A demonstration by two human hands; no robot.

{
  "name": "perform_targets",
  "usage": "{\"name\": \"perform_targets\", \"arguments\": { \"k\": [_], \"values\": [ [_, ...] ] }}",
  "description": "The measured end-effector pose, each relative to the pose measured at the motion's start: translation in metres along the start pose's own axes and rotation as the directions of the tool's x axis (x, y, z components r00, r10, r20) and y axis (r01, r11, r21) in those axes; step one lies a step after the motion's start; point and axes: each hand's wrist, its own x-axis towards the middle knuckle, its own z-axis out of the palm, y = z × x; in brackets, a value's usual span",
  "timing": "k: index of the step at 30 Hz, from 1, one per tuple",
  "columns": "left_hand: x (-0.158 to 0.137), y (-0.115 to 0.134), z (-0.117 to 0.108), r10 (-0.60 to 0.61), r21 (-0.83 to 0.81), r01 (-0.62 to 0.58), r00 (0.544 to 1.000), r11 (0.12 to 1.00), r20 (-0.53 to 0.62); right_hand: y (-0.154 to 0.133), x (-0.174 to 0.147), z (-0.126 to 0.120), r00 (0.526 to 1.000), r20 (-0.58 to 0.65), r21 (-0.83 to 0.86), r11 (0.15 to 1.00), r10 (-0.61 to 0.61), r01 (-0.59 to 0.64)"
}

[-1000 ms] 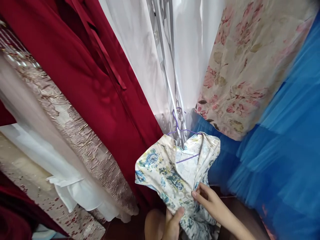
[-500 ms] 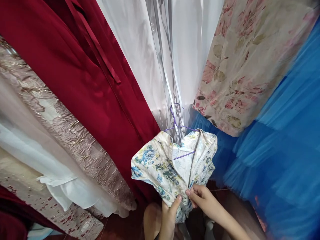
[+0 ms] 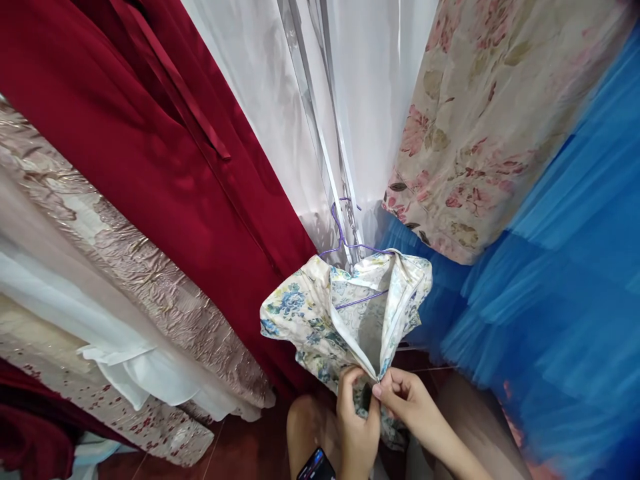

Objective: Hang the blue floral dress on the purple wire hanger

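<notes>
A short-sleeved floral garment (image 3: 313, 317), white with blue and green flowers, hangs on a thin purple hanger (image 3: 341, 245). Its front neckline gapes in a V, and the pale lining and the hanger's bottom bar show inside. My left hand (image 3: 357, 410) pinches the cloth at the bottom of the V. Right beside it, my right hand (image 3: 404, 393) has thumb and finger closed on the other edge at the same spot. Both sets of fingertips nearly touch. Whether a zipper pull or other fastener sits between them is too small to make out.
Behind hang a dark red dress (image 3: 200, 193), a white dress (image 3: 250, 87) with grey ribbons, a pink floral dress (image 3: 465, 153) and a blue tulle dress (image 3: 545, 287). More pale gowns (image 3: 165, 293) hang at left. A phone (image 3: 317, 467) lies by my leg (image 3: 305, 433).
My left hand has moved up and right along the front edge to meet my right hand. The neckline is spread wider, and the phone has come into view.
</notes>
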Motion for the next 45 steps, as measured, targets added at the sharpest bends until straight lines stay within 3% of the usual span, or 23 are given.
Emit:
{"name": "perform_targets", "arguments": {
  "k": [7,17,37,45],
  "values": [
    [0.003,0.004,0.017,0.02,0.037,-0.023,0.996,0.999,0.085,-0.005,0.001,0.001,0.998,0.016,0.037,0.998,0.056,-0.056],
    [0.011,0.025,0.0,0.075,0.052,-0.083,0.987,0.995,0.14,-0.016,0.01,0.006,0.999,0.038,0.04,0.999,0.02,-0.021],
    [0.014,0.025,-0.005,0.097,0.02,-0.102,0.982,0.995,0.165,-0.027,0.01,0.008,1.0,0.017,0.04,0.999,-0.011,0.01],
    [0.015,0.026,-0.004,0.083,-0.016,-0.081,0.981,0.997,0.173,-0.029,0.008,0.008,1.0,0.015,0.126,0.992,-0.022,0.02]
  ]
}}
